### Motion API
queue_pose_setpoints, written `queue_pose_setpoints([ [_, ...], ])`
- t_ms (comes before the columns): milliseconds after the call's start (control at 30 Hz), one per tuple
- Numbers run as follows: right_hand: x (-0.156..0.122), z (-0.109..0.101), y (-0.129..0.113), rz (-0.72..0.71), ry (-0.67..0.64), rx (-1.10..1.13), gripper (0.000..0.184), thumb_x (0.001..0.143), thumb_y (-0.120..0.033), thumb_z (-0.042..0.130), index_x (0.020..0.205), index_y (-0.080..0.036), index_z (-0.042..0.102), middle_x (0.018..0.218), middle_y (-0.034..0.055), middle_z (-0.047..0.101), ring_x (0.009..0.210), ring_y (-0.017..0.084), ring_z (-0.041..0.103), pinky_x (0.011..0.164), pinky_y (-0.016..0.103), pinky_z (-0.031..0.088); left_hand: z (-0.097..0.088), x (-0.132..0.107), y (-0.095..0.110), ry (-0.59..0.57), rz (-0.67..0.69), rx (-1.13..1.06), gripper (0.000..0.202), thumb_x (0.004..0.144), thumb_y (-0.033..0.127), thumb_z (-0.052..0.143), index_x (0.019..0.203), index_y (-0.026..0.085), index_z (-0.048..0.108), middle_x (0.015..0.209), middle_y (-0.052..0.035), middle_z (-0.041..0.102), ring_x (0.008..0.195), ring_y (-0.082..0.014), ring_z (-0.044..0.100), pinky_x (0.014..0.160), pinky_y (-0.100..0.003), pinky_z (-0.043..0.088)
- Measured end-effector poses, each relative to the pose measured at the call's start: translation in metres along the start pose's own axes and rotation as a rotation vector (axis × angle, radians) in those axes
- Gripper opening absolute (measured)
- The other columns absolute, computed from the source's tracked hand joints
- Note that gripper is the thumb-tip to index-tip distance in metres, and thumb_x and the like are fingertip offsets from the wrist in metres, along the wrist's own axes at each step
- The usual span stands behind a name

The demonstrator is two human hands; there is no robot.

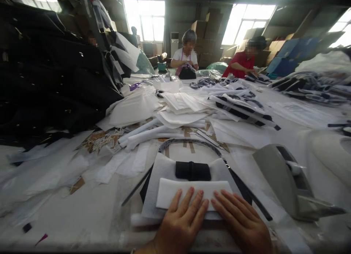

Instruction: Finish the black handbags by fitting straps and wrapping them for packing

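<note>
A black handbag point(144, 188) lies flat at the front of the table, mostly covered by a thin white sheet point(159, 170). Its handle point(189, 141), wrapped in grey, arches away from me, and dark straps stick out on both sides. A black tab point(192, 171) shows through a gap in the sheet. On top rests a folded white foam strip point(175, 188). My left hand point(183, 217) lies flat on the strip's middle, fingers stretched out. Beside it, my right hand point(241, 217) presses the strip's right part, also with fingers extended. Neither hand grips anything.
A grey tape dispenser point(285, 180) stands at the right. White paper sheets point(181, 104) and rolled paper tubes point(145, 133) lie beyond the bag. Black bags point(49, 71) are heaped at the left. Two people point(188, 52) work across the table.
</note>
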State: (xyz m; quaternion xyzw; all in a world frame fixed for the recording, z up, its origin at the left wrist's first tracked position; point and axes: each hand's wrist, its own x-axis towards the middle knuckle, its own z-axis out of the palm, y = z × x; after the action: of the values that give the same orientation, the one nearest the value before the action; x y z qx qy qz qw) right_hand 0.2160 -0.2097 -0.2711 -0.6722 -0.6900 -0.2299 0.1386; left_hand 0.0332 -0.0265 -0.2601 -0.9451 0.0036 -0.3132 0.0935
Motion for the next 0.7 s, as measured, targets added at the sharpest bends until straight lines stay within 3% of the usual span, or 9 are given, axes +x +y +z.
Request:
queue_pose_setpoints([
  [167, -0.009, 0.009, -0.006, 0.082, 0.045, 0.033, 0.044, 0.099, -0.008, 0.041, 0.137, -0.024, 0.058, 0.138, 0.0025, 0.062, 0.133, 0.020, 0.052, 0.117, 0.036, 0.034, 0.003, 0.004, -0.005, 0.016, 0.008, -0.019, 0.036, 0.104, 0.021, 0.040, 0.134, 0.025, 0.059, 0.139, 0.0012, 0.060, 0.127, -0.0215, 0.057, 0.110, -0.039, 0.044],
  [333, -0.004, 0.007, -0.012, 0.148, 0.066, 0.073, 0.039, 0.099, -0.013, 0.048, 0.134, -0.026, 0.059, 0.135, 0.0022, 0.064, 0.129, 0.022, 0.056, 0.105, 0.041, 0.049, -0.006, 0.012, -0.002, -0.095, 0.040, 0.026, 0.042, 0.105, 0.021, 0.032, 0.142, 0.030, 0.050, 0.140, 0.0005, 0.058, 0.124, -0.0235, 0.060, 0.095, -0.039, 0.054],
  [433, -0.002, 0.004, -0.014, 0.164, 0.087, 0.076, 0.039, 0.099, -0.013, 0.048, 0.134, -0.026, 0.059, 0.133, 0.0020, 0.065, 0.127, 0.022, 0.058, 0.102, 0.042, 0.052, -0.011, 0.021, 0.006, -0.132, 0.027, 0.032, 0.044, 0.105, 0.020, 0.026, 0.137, 0.025, 0.056, 0.143, -0.0042, 0.055, 0.126, -0.0267, 0.058, 0.094, -0.043, 0.055],
  [567, 0.001, 0.004, -0.016, 0.160, 0.127, 0.057, 0.037, 0.100, -0.012, 0.047, 0.132, -0.025, 0.060, 0.131, 0.0014, 0.066, 0.124, 0.022, 0.061, 0.100, 0.042, 0.053, -0.008, 0.031, 0.015, -0.130, 0.008, -0.026, 0.043, 0.105, 0.020, 0.025, 0.124, 0.016, 0.064, 0.147, -0.0066, 0.051, 0.134, -0.0267, 0.050, 0.105, -0.048, 0.047],
  [700, 0.008, 0.003, -0.014, 0.147, 0.144, 0.073, 0.037, 0.101, -0.010, 0.043, 0.132, -0.022, 0.060, 0.131, 0.0025, 0.066, 0.122, 0.023, 0.062, 0.099, 0.042, 0.054, 0.005, 0.030, 0.018, -0.068, -0.018, -0.086, 0.035, 0.105, 0.025, 0.035, 0.122, 0.012, 0.063, 0.137, -0.0059, 0.061, 0.129, -0.0184, 0.055, 0.119, -0.042, 0.032],
])
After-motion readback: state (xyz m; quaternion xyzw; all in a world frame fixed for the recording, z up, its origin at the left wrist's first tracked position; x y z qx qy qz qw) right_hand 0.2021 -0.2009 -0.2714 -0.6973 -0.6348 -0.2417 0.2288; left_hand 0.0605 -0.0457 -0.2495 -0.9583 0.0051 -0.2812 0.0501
